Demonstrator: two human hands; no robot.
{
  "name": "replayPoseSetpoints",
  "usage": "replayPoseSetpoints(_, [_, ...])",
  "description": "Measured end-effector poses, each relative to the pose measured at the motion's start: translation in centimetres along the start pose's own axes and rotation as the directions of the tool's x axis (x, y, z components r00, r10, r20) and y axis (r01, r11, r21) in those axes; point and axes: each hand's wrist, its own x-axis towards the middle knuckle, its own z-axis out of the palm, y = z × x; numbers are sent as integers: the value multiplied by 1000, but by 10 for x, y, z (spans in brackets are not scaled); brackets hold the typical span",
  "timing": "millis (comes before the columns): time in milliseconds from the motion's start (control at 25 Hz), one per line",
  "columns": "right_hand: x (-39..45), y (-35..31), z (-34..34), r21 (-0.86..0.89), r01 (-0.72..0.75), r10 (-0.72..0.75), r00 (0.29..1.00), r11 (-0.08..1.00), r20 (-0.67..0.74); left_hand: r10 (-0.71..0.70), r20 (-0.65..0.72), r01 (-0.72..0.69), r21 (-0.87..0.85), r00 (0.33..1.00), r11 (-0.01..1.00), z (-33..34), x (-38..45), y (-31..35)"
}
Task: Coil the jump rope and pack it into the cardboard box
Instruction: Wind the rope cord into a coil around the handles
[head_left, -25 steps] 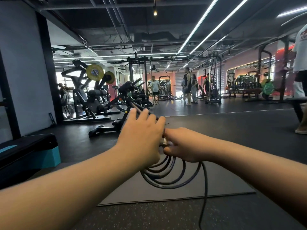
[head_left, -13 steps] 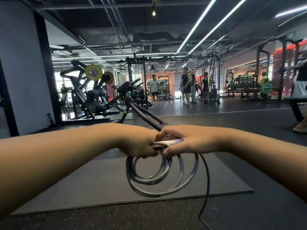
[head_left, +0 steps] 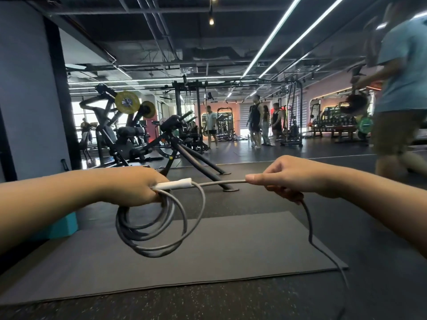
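Several loops of the grey jump rope (head_left: 150, 229) already hang from the left hand (head_left: 136, 188), whose fingers are curled round the gathered turns and the white handle (head_left: 173, 184). From the handle's tip a straight run of rope crosses to the right hand (head_left: 286, 176), which pinches it between thumb and fingers; the two hands are held apart. Below that hand the uncoiled tail (head_left: 323, 248) drops past the grey floor mat (head_left: 208, 262) and out of frame, so coiling looks partly done, with an unknown length left. No cardboard box is in view; packing is not yet begun.
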Motion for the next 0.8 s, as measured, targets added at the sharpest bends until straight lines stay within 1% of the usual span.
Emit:
replayPoseSetpoints(80, [2, 3, 2, 14, 37, -36, 998, 999, -56, -34, 23, 36, -105, 999, 994, 1, 0, -8])
replayPoseSetpoints(120, [5, 3, 4, 17, 56, -54, 994, 998, -93, -41, 61, 50, -159, 997, 986, 1, 0, -7])
replayPoseSetpoints(160, [7, 5, 6, 24, 69, -66, 990, 997, -126, -50, 134, 81, -235, 990, 969, 2, -1, -5])
replayPoseSetpoints(200, [10, 8, 8, 57, 77, -68, 987, 995, -148, -50, 211, 122, -346, 976, 930, 3, -2, -2])
replayPoseSetpoints(240, [12, 11, 9, 117, 75, -56, 985, 990, -162, -51, 296, 197, -489, 954, 850, 5, -2, 1])
replayPoseSetpoints(280, [13, 14, 10, 205, 74, -40, 985, 976, -168, -37, 361, 278, -642, 932, 714, 8, -2, 1])
replayPoseSetpoints(320, [14, 17, 11, 301, 85, -35, 985, 950, -168, -2, 389, 328, -773, 921, 544, 11, 1, -2])
replayPoseSetpoints(360, [14, 20, 13, 387, 115, -47, 983, 915, -179, 54, 376, 333, -871, 925, 362, 12, 3, -4])
replayPoseSetpoints(400, [14, 23, 16, 442, 151, -62, 976, 884, -211, 106, 315, 288, -934, 943, 213, 13, 4, -5])
replayPoseSetpoints(440, [14, 23, 20, 473, 187, -72, 965, 861, -252, 131, 224, 216, -974, 966, 74, 14, 5, -1])
replayPoseSetpoints(480, [15, 22, 27, 498, 212, -72, 955, 841, -286, 92, 123, 129, -990, 988, -60, 15, 7, 3])
replayPoseSetpoints(520, [17, 20, 36, 538, 230, -68, 950, 811, -304, 11, 48, 50, -983, 999, -178, 14, 9, 13])
replayPoseSetpoints(560, [22, 15, 46, 602, 242, -60, 950, 761, -306, -83, 5, -17, -964, 997, -266, 14, 13, 23])
replayPoseSetpoints(600, [27, 8, 55, 684, 248, -53, 955, 686, -293, -159, -32, -83, -942, 987, -325, 14, 16, 35])
replayPoseSetpoints(680, [37, -11, 69, 797, 272, -78, 959, 539, -274, -292, -51, -159, -919, 955, -361, 13, 28, 58])
replayPoseSetpoints(720, [42, -22, 72, 811, 295, -97, 953, 505, -286, -338, -53, -182, -914, 940, -361, 9, 32, 66])
replayPoseSetpoints(800, [49, -42, 73, 802, 351, -131, 935, 483, -330, -405, -63, -224, -904, 912, -364, 0, 38, 82])
